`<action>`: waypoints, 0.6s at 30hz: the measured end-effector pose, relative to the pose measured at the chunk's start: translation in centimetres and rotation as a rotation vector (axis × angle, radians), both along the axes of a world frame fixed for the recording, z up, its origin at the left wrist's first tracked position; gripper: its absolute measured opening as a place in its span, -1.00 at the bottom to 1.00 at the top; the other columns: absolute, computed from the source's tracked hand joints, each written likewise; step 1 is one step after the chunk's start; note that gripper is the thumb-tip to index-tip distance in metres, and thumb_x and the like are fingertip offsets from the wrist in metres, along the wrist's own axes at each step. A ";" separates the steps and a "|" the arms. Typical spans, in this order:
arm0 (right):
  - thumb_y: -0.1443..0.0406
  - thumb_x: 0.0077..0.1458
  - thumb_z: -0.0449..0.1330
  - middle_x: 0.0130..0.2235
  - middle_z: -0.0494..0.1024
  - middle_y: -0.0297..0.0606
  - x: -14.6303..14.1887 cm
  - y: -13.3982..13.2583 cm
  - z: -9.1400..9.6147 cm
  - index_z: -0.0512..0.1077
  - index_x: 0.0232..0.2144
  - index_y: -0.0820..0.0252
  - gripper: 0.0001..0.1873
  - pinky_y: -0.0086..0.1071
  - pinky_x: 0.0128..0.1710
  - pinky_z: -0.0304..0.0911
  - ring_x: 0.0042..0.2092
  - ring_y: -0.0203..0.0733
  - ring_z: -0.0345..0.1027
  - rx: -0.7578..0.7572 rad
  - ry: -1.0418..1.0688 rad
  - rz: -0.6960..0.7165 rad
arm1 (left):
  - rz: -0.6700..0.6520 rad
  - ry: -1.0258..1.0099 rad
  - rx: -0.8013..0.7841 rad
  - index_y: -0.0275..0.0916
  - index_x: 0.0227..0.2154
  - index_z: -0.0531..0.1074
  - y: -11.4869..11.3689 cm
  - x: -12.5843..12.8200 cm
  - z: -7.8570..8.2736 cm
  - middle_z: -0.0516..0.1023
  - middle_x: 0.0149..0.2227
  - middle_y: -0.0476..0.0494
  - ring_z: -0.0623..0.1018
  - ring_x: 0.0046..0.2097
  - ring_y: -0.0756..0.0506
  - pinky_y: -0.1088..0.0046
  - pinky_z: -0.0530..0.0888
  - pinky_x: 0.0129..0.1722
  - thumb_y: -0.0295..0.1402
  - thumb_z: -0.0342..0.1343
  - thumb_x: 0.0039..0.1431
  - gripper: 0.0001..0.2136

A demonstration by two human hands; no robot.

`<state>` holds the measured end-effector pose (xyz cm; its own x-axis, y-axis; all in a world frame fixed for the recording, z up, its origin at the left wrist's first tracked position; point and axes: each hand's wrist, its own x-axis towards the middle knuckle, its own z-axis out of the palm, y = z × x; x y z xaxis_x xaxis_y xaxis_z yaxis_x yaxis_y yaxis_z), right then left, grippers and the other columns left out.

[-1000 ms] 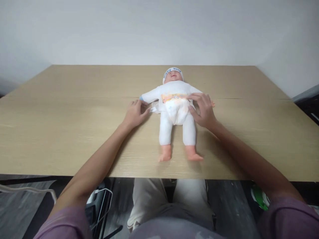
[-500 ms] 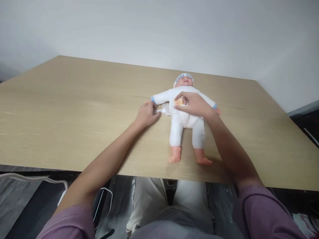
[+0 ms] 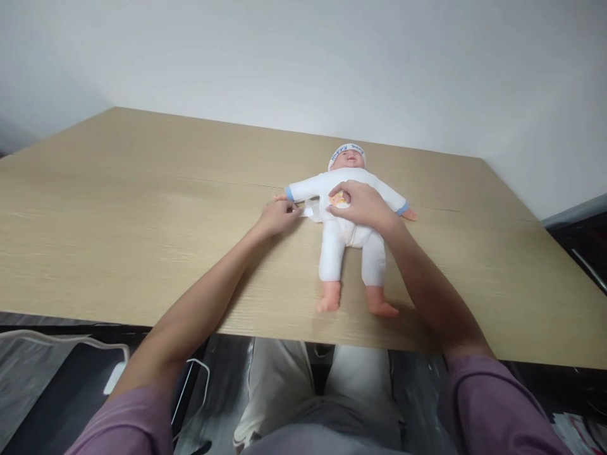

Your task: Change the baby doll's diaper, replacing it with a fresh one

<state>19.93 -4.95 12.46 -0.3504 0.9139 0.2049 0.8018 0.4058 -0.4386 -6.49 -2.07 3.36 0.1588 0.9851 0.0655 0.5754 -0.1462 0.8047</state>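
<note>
A baby doll in a white suit and white cap lies on its back on the wooden table, feet toward me. It wears a white diaper with an orange printed waistband. My left hand pinches the diaper's white side tab by the doll's arm. My right hand lies across the doll's belly, fingers curled on the waistband and hiding most of it.
The table's near edge runs just below the doll's feet. My legs in light trousers show under the table. A white cable and dark items lie on the floor at the left. A pale wall stands behind the table.
My right hand moved from the doll's far hip across onto its belly waistband. My left hand closed on the side tab. The view shifted, so the doll now sits a little farther right.
</note>
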 end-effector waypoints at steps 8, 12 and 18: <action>0.07 0.17 0.44 -0.15 0.63 -0.22 0.0 0.2 -0.3 0.53 0.06 0.04 -0.54 -0.12 -0.10 0.32 -0.12 0.06 0.51 -0.036 0.011 -0.027 | -0.152 -0.252 0.034 -0.19 -0.52 0.29 0.2 2.6 3.4 0.36 -0.43 -0.03 0.32 -0.35 -0.05 0.37 0.26 -0.30 -0.06 0.13 0.39 -0.58; 0.10 0.17 0.41 -0.13 0.67 -0.21 -0.3 0.0 -0.1 0.48 0.18 0.07 -0.44 -0.14 -0.13 0.33 -0.09 0.11 0.56 -0.055 -0.002 -0.044 | -0.216 -0.318 0.004 -0.22 -0.50 0.41 0.8 6.2 4.2 0.42 -0.42 -0.07 0.35 -0.36 -0.05 0.35 0.24 -0.32 -0.14 0.17 0.38 -0.65; 0.10 0.24 0.35 -0.08 0.71 -0.16 0.1 -0.3 0.6 0.48 0.19 0.09 -0.48 -0.13 -0.12 0.35 -0.05 0.16 0.58 -0.082 0.020 -0.005 | -0.289 -0.409 -0.049 -0.22 -0.46 0.42 1.3 8.8 3.8 0.36 -0.46 -0.07 0.29 -0.41 -0.05 0.33 0.19 -0.39 -0.07 0.15 0.44 -0.60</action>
<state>20.06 -5.20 13.11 -0.3424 0.9296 0.1362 0.7948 0.3639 -0.4857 2.35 -0.77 7.14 0.3968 0.9080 0.1345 0.1533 -0.2100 0.9656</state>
